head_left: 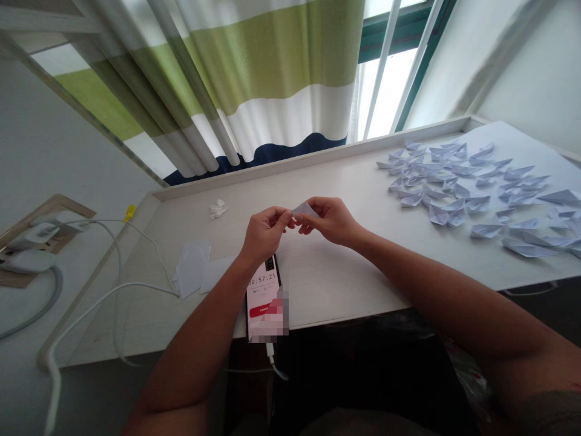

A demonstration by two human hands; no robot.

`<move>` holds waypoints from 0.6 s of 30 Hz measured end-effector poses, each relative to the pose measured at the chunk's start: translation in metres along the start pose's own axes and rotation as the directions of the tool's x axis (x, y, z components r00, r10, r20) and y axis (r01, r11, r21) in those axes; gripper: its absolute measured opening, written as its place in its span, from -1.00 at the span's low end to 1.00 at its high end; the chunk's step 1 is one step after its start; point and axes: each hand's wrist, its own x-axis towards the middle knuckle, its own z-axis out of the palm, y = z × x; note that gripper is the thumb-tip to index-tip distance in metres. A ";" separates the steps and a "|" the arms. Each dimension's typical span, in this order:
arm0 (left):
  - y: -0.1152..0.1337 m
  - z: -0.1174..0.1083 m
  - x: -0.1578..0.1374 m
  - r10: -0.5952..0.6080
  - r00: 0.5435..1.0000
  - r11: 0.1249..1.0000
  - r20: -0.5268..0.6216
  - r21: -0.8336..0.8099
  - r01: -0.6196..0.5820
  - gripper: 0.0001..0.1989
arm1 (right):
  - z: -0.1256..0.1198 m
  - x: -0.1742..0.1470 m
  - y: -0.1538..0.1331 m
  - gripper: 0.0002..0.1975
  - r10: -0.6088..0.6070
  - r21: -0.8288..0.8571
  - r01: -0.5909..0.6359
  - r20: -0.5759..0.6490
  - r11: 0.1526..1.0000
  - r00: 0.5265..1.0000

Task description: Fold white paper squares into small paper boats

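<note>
A small folded piece of white paper (305,209) is held above the middle of the desk between both hands. My left hand (265,233) pinches its left end with thumb and fingers. On the other side, my right hand (333,219) grips the right part, its fingers partly hiding the paper. Many folded paper boats (447,181) lie spread over the right of the desk. Left of my forearm are a stack of white paper sheets (193,263) and another sheet (218,274), partly covered by the arm.
Beneath my left wrist lies a phone (261,309) showing a timer, with a cable plugged in at the desk's front edge. A crumpled tissue (218,209) sits farther back. White charging cables (104,297) run from a wall socket (40,242) at left. A striped curtain (272,54) hangs behind.
</note>
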 end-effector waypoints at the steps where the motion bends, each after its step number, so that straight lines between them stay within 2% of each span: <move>1: 0.000 0.000 0.000 -0.003 1.000 1.000 0.000 0.006 0.003 -0.69 | 0.000 0.000 0.000 -0.52 0.007 -0.003 -0.007 -0.004 1.000 1.000; 7: 0.000 0.000 0.000 0.004 1.000 0.999 -0.023 0.032 -0.003 -0.69 | -0.003 0.002 0.001 -0.51 0.084 -0.002 -0.084 0.020 0.996 0.996; 13: 0.004 0.000 -0.002 -0.015 1.000 1.000 -0.026 -0.017 0.014 -0.57 | -0.004 0.001 0.003 -0.49 0.062 0.035 -0.063 0.043 0.997 0.997; 15: 0.006 -0.001 -0.001 -0.065 0.998 0.993 -0.015 -0.098 0.063 -0.50 | -0.004 0.001 0.005 -0.50 0.052 0.032 -0.053 0.041 0.998 0.998; 18: 0.009 -0.002 0.000 -0.212 0.977 0.945 0.002 -0.254 0.206 -0.42 | -0.005 0.001 0.005 -0.49 0.032 0.036 -0.034 0.036 0.999 0.999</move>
